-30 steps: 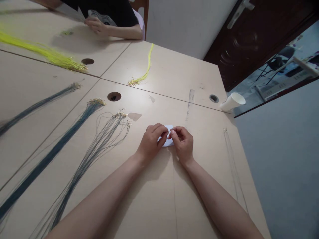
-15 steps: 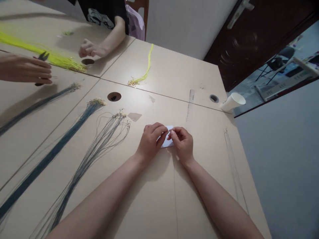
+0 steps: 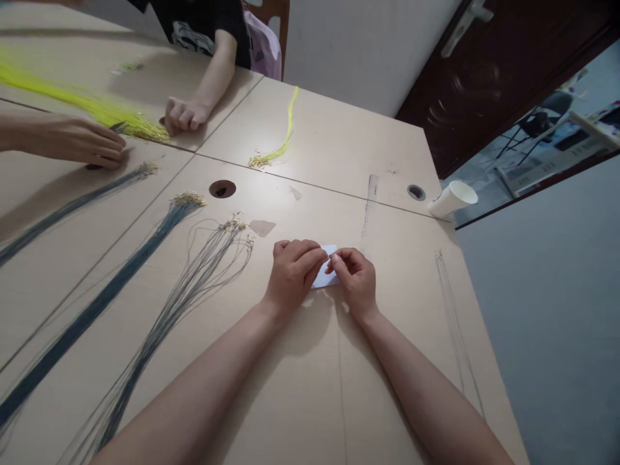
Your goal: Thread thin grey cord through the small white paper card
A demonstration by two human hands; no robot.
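Note:
My left hand and my right hand meet fingertip to fingertip, both closed in a pinch. What lies between the fingertips is too small to make out. Under them a small white paper rests on the table, partly covered by my fingers. From beneath my hands a thin cord runs down the tabletop towards me; which hand has its end, if either, I cannot tell. Left of my left hand lies a loose bundle of grey cords with small metal ends.
A thick dark teal cord bundle and another grey bundle lie left. Yellow cords, a clear ruler, a white cup and thin cords surround the work area. Co-workers' hands are at upper left.
My left hand has shifted very slightly; both hands keep their pinch. At upper left, one co-worker's hand moved right with a dark tool, and another's came down nearer the table hole.

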